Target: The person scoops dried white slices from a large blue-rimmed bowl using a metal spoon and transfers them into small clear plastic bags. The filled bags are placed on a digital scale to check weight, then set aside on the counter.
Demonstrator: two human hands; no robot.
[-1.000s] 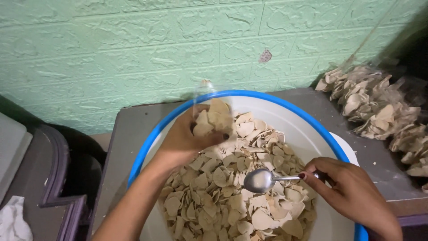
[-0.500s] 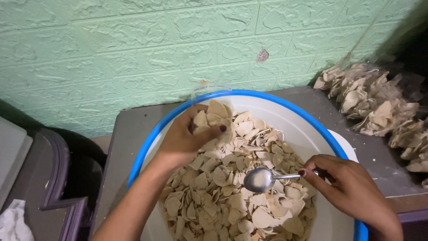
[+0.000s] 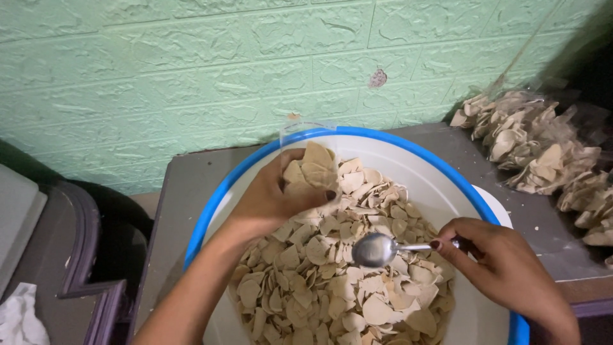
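Observation:
A big white basin with a blue rim [image 3: 408,148] holds a heap of pale tan chips [image 3: 332,281]. My left hand [image 3: 271,198] reaches in from the lower left and grips a small clear plastic bag [image 3: 311,167] partly filled with chips, held upright over the far side of the heap. My right hand [image 3: 504,265] comes from the lower right and holds a metal spoon [image 3: 377,249] by its handle. The spoon's bowl hovers just above the chips, below and to the right of the bag.
The basin sits on a grey table [image 3: 188,191] against a green textured wall [image 3: 191,70]. Several filled clear bags of chips [image 3: 543,153] lie at the table's right end. A dark piece of furniture [image 3: 76,255] and a white cloth [image 3: 19,316] are at the lower left.
The bag in my left hand has shifted slightly and stayed over the heap. The spoon stays low over the chips, barely moved.

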